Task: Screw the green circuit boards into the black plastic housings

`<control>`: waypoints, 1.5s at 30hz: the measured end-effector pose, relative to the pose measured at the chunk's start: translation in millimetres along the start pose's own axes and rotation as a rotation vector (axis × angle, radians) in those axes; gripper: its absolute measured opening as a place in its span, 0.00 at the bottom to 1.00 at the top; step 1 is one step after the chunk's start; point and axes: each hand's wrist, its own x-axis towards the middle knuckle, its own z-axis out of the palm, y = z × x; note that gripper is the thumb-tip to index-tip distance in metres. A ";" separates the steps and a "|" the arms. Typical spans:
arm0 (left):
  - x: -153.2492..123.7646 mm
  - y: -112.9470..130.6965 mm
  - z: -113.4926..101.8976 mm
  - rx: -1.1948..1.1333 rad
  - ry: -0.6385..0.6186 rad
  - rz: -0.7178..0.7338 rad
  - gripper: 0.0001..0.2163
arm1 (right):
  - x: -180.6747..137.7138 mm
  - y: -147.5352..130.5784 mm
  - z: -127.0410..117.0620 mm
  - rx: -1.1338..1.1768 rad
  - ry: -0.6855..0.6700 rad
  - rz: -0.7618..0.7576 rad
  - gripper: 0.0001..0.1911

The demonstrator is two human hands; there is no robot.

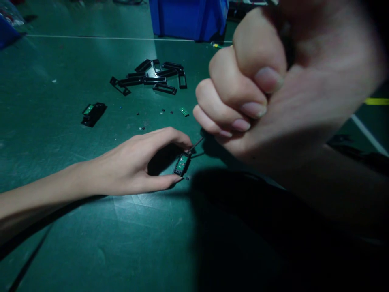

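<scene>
Between the thumb and fingers of my left hand is a small black plastic housing with a green circuit board in it, resting on the green surface. My right hand is a closed fist, close to the camera. Out of its lower side comes a thin metal shaft, like that of a screwdriver, whose tip meets the upper end of the housing. The handle is hidden inside the fist. A small dark chip lies just beside my left thumb.
Several black rectangular frames lie in a loose pile farther back. Left of them sits another black housing with a green board. A loose green board and tiny dark pieces are scattered between. Behind stands a blue bin.
</scene>
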 end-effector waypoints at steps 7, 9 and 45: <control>-1.0 0.9 -1.2 -0.014 -0.002 0.015 0.26 | 9.0 9.8 5.4 0.285 -0.067 0.000 0.37; -0.7 0.2 -0.6 -0.017 -0.004 0.015 0.27 | 12.9 16.1 2.5 0.415 -0.053 0.070 0.34; -6.7 4.3 -0.4 0.048 0.220 0.127 0.21 | 25.2 56.1 -21.5 0.027 0.140 -0.016 0.33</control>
